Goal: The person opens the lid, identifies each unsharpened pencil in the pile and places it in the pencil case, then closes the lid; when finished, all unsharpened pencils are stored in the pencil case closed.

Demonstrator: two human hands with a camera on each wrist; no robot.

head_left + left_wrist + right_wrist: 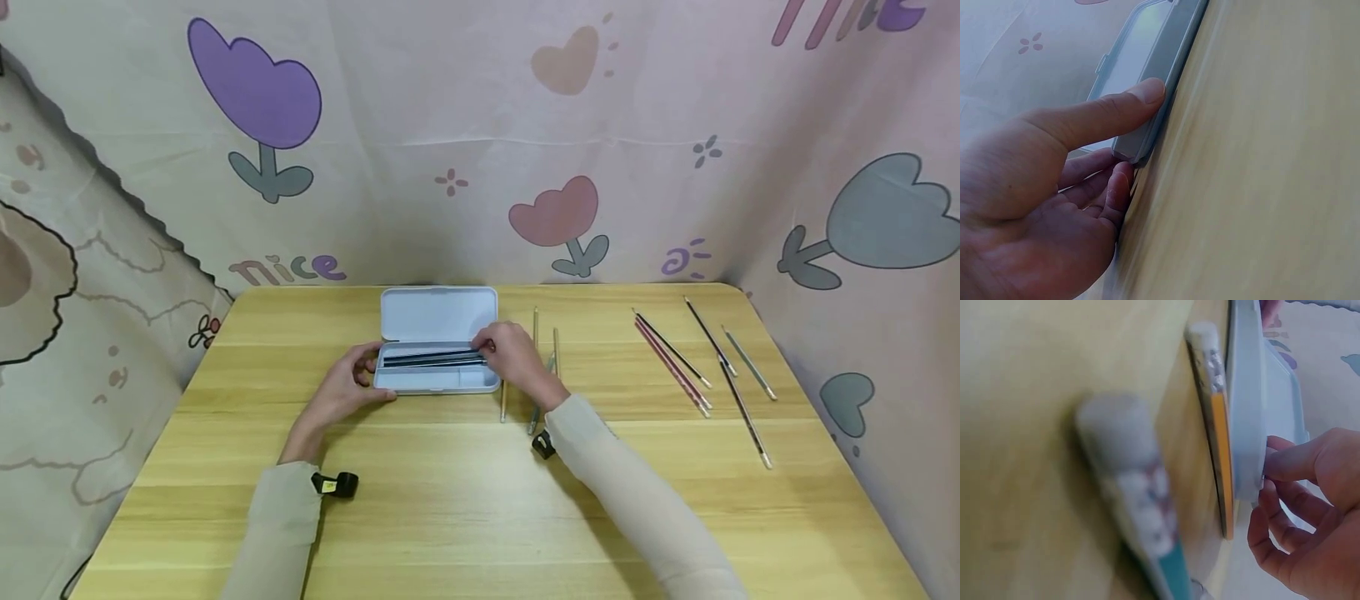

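Backdrop: pale cloth (420, 100) printed with tulips, hearts and the word "nice", hanging behind the table and down both sides.
Table: light wood-grain top (435, 500), its rear corners rounded.
Loose pencils: two red ones (675, 367) with black and grey-green ones to the right, spread out; a yellow pencil (503, 404) just beside the case's right end, with others near the right wrist.
Hidden: right ends of the dark pencils, under the right hand; their number is hard to count.
Cut off: both sleeves (277, 517), at the bottom edge of the head view; most of the case, in the left wrist view.
Blurred: the teal pencil (1175, 578) closest to the right wrist camera.
Pencil case: light blue, mid-table towards the rear edge, lid (438, 314) raised, tray (416, 380) divided lengthwise; dark pencils (435, 360) lie in the rear part.
Left hand (348, 383): holds the case's left end, thumb along the front wall, fingers bent at the end.
Right hand (517, 354): fingers curled at the tray's right end, thumb and forefinger nearly closed, apparently pinching a dark pencil.
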